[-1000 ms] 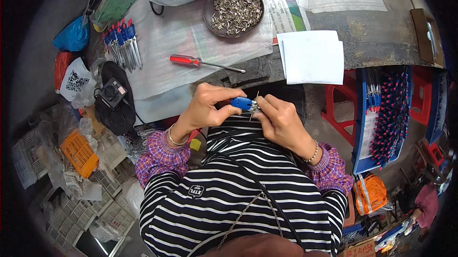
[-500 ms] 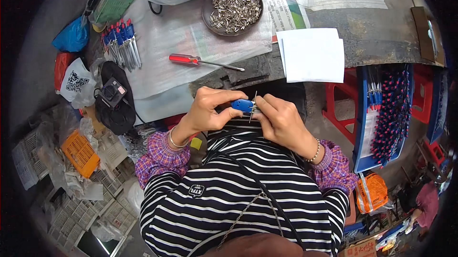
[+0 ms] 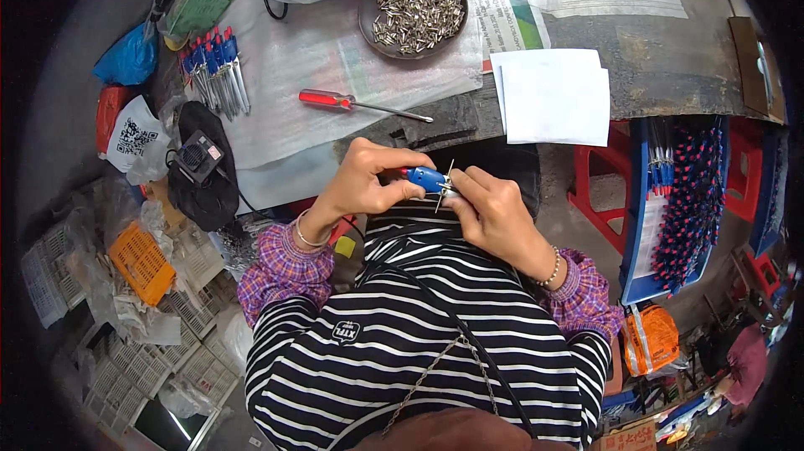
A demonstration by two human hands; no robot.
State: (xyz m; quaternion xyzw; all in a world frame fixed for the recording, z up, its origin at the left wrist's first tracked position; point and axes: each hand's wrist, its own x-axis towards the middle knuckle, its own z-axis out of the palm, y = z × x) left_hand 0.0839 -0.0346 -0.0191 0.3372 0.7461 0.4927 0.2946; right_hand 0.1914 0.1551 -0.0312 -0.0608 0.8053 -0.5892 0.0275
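L hand [image 3: 377,179] pinching blue handle [image 3: 426,179], R hand [image 3: 502,212] pinching at its metal end w/ thin metal strip [image 3: 438,205] crosswise there, handle held btwn striped top [image 3: 419,325] & table [image 3: 662,45], red-handled screwdriver [image 3: 364,105] lying just beyond, dish [image 3: 365,30] w/ small metal pins [image 3: 419,11] farther back.

Mid-frame, a handled tool [image 3: 427,180] was between the left hand [image 3: 365,181] and right hand [image 3: 502,215]. Above, on the worktable [image 3: 653,41], a screwdriver [image 3: 347,102] lay left of paper sheets [image 3: 557,99], below a dish [image 3: 369,36] of metal pins [image 3: 420,14]. A tray [image 3: 649,288] stood at right.
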